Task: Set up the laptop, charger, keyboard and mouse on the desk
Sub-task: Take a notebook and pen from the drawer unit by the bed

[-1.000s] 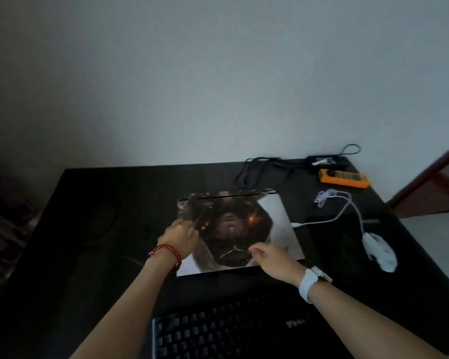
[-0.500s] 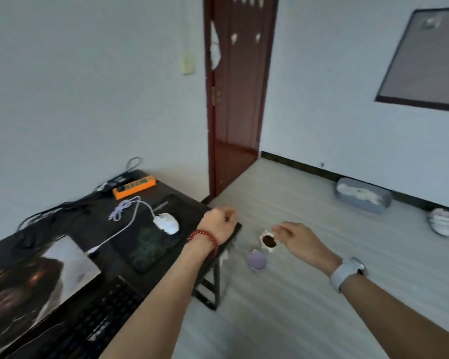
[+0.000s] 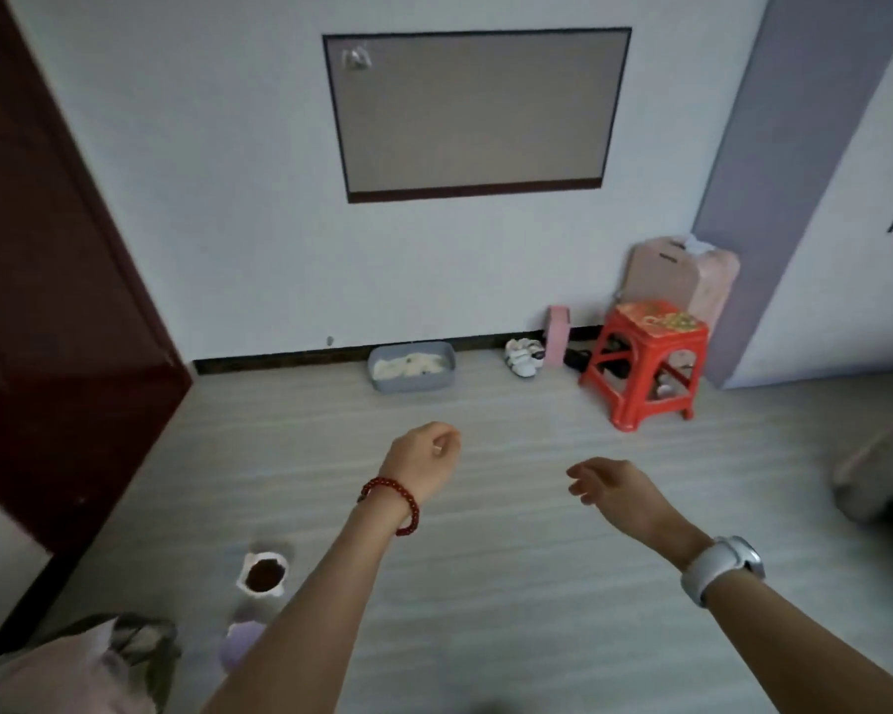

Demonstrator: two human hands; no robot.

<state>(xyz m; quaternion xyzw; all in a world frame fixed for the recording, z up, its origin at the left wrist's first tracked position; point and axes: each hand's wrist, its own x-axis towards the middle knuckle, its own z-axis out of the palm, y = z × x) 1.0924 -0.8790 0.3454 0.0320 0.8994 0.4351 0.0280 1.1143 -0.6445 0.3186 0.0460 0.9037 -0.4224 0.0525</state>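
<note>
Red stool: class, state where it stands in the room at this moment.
In the head view the red stool stands on the floor at the right, by the far wall, just in front of a pink suitcase, with white shoes to its left.

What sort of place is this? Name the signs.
Probably a room in a home: a red plastic stool, small white shoes by the wall, and a grey litter tray on the floor.

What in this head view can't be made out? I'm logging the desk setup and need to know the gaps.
- Desk, laptop, charger, keyboard, mouse: outside the frame entirely.
- Left hand: fingers curl away from the camera; nothing seen in it.
- Right hand: fingertips motion-blurred.
- Lilac object: partly behind the left forearm.
- Under the red stool: items too small to identify.
</note>
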